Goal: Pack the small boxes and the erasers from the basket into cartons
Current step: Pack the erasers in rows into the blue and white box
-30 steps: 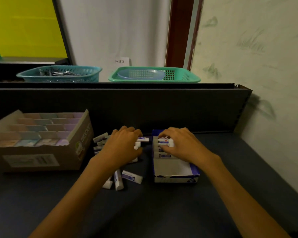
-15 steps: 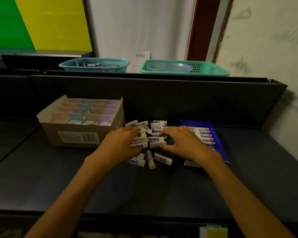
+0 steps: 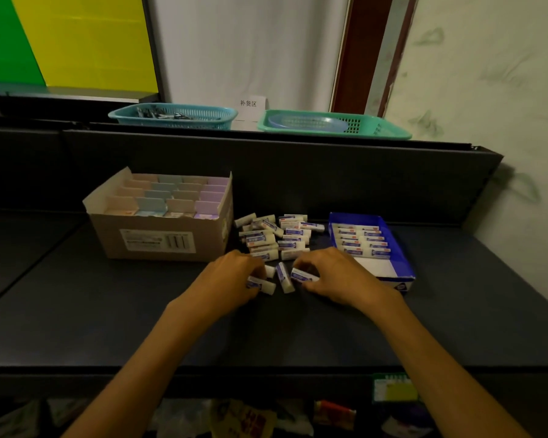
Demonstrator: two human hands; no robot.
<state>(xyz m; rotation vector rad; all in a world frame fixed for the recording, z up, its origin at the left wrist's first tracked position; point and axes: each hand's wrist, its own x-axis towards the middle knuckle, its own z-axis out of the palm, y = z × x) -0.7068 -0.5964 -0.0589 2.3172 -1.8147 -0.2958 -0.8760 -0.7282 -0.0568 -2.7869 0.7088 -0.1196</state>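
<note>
Right hand (image 3: 336, 276) is pinching an eraser (image 3: 301, 275) btwn thumb and curled fingers, centre frame. Left hand (image 3: 231, 279) is curling round another eraser (image 3: 261, 285), w/ a third one (image 3: 283, 277) lying loose between them. Eraser pile (image 3: 277, 237) is sitting just above the hands. Blue carton (image 3: 389, 248), partly filled w/ erasers, is lying to the right; brown carton (image 3: 162, 219) w/ pastel small boxes is sitting centre-left on the dark table (image 3: 108, 311).

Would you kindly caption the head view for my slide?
Both hands, left hand and right hand, pick erasers beside a blue carton.
</note>
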